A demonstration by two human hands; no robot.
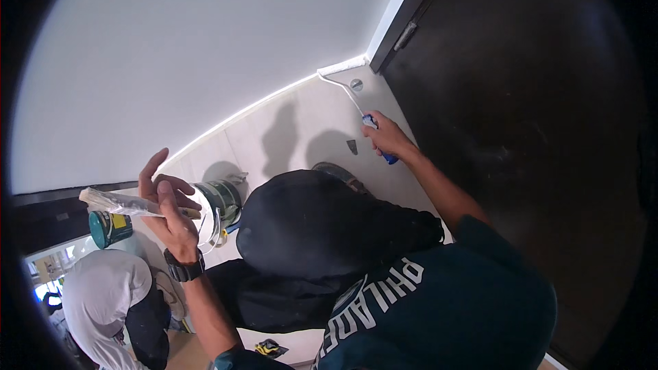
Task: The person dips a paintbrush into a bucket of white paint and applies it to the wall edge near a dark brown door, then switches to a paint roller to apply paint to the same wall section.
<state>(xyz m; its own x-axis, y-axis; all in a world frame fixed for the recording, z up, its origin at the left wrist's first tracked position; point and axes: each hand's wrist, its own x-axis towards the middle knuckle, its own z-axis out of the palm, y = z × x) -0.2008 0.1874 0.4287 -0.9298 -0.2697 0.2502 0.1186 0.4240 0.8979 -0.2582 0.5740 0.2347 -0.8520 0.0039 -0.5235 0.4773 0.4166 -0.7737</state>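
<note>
My right hand (389, 137) grips the blue handle of a small paint roller (341, 67). The roller's white sleeve lies along the foot of the white wall (195, 56), close to the corner by the door frame. In my left hand (172, 200) is a paintbrush (118, 202), held between thumb and fingers, its pale bristles pointing left and its middle wrapped in clear plastic. The other fingers of that hand are spread. Just right of the left hand stands a green paint bucket (226, 200) with a wire handle.
A dark door (514, 128) fills the right side. A round metal door stop (356, 84) is on the pale floor. At lower left a co-worker in a white top (103, 288) crouches near a smaller green paint tub (110, 228). Black and yellow gloves or similar (271, 348) lie below.
</note>
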